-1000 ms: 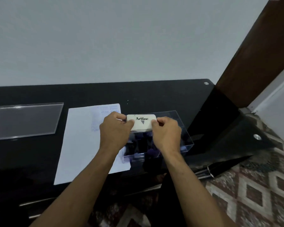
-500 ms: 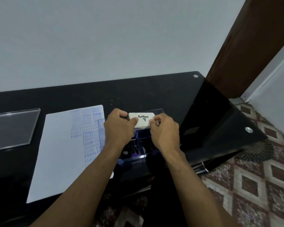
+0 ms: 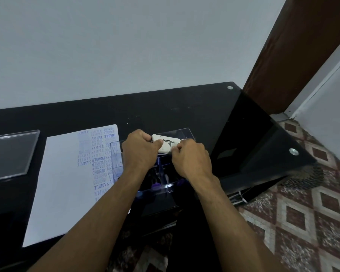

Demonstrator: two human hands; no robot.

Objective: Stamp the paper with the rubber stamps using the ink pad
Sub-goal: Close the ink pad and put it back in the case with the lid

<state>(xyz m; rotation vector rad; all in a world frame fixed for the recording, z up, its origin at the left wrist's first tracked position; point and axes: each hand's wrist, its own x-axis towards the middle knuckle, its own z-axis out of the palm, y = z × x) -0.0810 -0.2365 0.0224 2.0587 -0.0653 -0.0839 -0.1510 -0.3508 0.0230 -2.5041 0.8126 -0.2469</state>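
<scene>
— Where's the ink pad?

— I see the ink pad [image 3: 166,143] held above the clear box [image 3: 165,169] on the black bench [image 3: 175,110]. My left hand [image 3: 140,152] grips its left end, thumb on the lid; my right hand [image 3: 190,160] pinches its right end.

— And the paper?

— The paper [image 3: 67,179] lies just left of the box, its right side covered in blue stamps.

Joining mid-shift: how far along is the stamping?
Done: the paper already carries many blue imprints along its right side. In hand: left hand and right hand grip the closed ink pad over the clear box. Left: cannot tell.
</scene>
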